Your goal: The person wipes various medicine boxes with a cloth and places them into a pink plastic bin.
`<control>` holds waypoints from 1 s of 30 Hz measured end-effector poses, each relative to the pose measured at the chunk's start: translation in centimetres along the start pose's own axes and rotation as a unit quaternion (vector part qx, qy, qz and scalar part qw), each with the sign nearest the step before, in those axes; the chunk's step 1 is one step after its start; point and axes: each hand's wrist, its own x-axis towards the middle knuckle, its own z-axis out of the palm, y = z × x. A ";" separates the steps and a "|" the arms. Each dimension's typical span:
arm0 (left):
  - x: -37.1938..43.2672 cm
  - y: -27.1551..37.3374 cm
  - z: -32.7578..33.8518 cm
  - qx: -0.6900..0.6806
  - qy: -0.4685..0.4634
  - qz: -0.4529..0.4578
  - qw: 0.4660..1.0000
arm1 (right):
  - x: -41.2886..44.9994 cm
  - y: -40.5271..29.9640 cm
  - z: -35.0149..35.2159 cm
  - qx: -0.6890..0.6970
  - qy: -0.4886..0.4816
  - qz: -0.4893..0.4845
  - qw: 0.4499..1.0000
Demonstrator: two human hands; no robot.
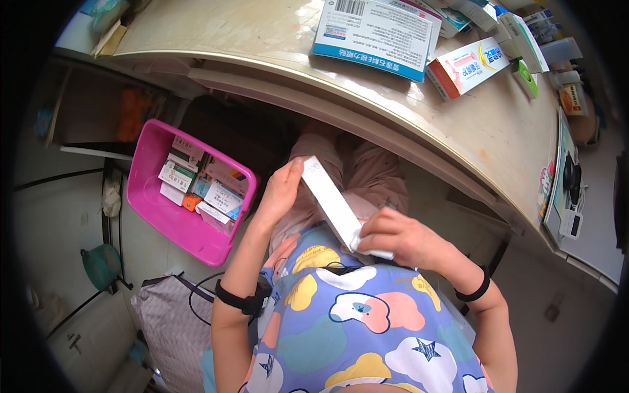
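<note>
A long white cardboard box [333, 206] lies slantwise over my lap, between my two hands. My left hand [281, 194] grips its upper end from the side, thumb near the top edge. The fingers of my right hand [400, 238] are bent around the lower end, where a white flap or sheet sticks out; they look closed on it. What is inside the box does not show. To the left of my left hand stands a pink plastic bin [182, 240] with several small medicine boxes [178, 175] in it.
On the desk [236, 34] in front lie a flat white and blue box [371, 39], a white and red carton [467, 68] and a small green box [526, 78]. More cartons stand at the back right. A quilted grey bag [169, 324] is at the lower left.
</note>
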 end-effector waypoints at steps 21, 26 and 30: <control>-3.6 1.0 3.4 -0.358 -0.028 -0.065 0.931 | 5.3 0.4 1.7 0.048 0.276 0.048 0.959; -4.5 5.1 1.5 -0.245 -0.010 0.205 0.947 | 5.0 1.6 -0.3 0.099 0.228 0.129 0.960; -5.2 8.4 1.5 -0.081 -0.030 0.303 0.949 | 5.4 1.9 -0.5 0.136 0.144 0.100 0.975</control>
